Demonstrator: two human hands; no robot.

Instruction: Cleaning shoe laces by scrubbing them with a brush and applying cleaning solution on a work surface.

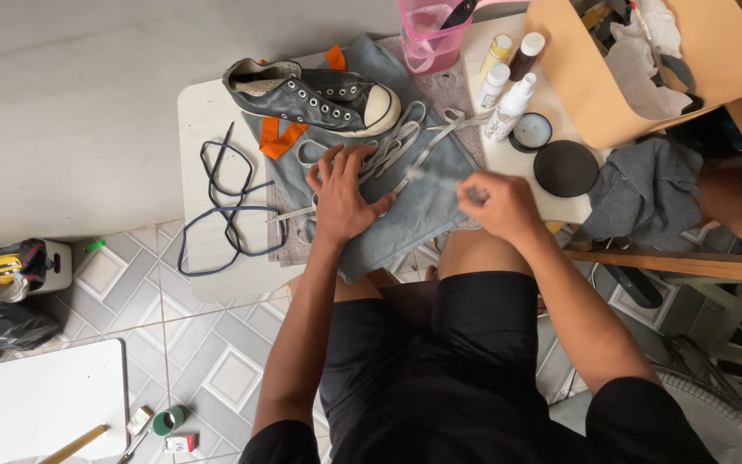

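Lace (388, 150) pinned flat on cloth (427, 206) by left hand (343, 196), grip open. Right hand (501, 206) pinches lace end, grip closed. Shoe (315, 94) sits behind on bench (203, 112).

Both hands (343, 199) (500, 206) on grey shoelace (392, 146)

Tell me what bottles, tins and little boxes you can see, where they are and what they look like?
Four small bottles: table's far side, right of the sneaker; white, yellowish and dark brown, white caps.
Round tin: beside the bottles; open, black rim, pale inside.
Round lid: right of the tin; flat, black.
Small box: floor, bottom left; white with red.
Green cup: floor, beside that box.
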